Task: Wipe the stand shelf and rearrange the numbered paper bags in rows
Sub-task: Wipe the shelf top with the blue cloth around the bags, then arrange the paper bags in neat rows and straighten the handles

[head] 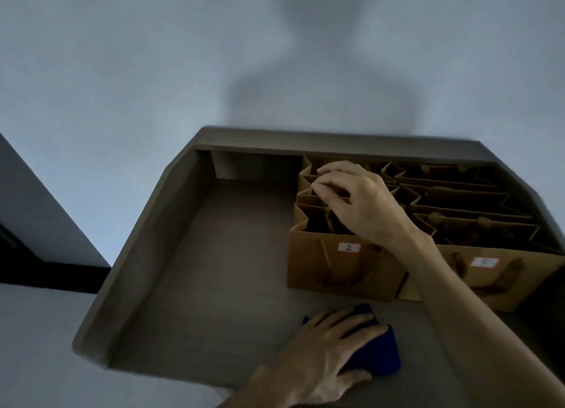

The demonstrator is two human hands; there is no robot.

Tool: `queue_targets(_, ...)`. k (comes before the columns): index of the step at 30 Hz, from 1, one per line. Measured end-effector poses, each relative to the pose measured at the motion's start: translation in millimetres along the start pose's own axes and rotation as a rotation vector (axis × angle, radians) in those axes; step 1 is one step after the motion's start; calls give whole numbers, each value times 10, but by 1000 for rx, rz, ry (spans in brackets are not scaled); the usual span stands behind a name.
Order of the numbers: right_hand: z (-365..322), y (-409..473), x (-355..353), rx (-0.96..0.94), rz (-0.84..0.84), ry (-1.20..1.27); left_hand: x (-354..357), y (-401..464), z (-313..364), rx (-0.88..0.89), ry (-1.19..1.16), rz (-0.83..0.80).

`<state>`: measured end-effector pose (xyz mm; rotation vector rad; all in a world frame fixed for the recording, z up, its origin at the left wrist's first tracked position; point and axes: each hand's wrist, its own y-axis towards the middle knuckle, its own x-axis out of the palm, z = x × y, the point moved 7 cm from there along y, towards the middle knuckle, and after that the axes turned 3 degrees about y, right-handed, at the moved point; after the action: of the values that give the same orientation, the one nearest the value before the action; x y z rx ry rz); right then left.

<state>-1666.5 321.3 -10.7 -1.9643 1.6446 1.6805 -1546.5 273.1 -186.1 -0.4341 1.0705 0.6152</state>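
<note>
A brown stand shelf (214, 254) with raised edges holds several brown paper bags in two columns on its right half. The front bag of the left column carries a label "2" (348, 248). The front bag of the right column (486, 273) has a label I cannot read. My right hand (354, 199) reaches over the left column, its fingers curled onto the top rim of a bag behind bag 2. My left hand (330, 349) lies flat on a blue cloth (379, 352), pressing it on the shelf near the front edge.
A raised rim runs along the shelf's left side (137, 254) and back (336, 143). A pale wall (183, 56) stands behind it, with my shadow on it. A dark floor or furniture edge (36, 254) lies to the left, below the shelf.
</note>
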Motion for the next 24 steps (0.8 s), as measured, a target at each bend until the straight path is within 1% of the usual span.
queue_targets(3, -184, -487, -205, -76, 18, 57, 52, -171, -245, -88, -35, -22)
queue_targets(5, -270, -838, -233, -115, -26, 94, 87, -303, -375, -138, -62, -63)
queue_targets(7, -293, -1187, -163, -107, -89, 157, 59, -382, -409, -149, -74, -83)
queue_targets(10, -140, -1635, 72, 42, -237, 231, -24, -413, -351, -95, -57, -79)
queue_targets(13, 150, -1970, 312, 204, -448, 154, -54, -415, -317, -48, -30, -46)
queue_targets(15, 279, -2134, 448, 254, -578, 126, -35, -415, -341, -58, -28, -8)
queue_targets(16, 313, -2183, 495, 262, -608, 110, -26, -407, -352, -64, -23, 26)
queue_targets(17, 345, -2218, 531, 264, -612, 91, -19, -396, -359, -63, -14, 68)
queue_targets(19, 367, -2249, 562, 264, -567, 62, -40, -376, -343, -61, -16, 137)
queue_targets(22, 321, -2220, 506, 276, -455, 75, -100, -343, -320, -89, -85, 115)
queue_targets(24, 293, -2153, 434, 339, -435, 146, -189, -341, -346, -114, -200, 94)
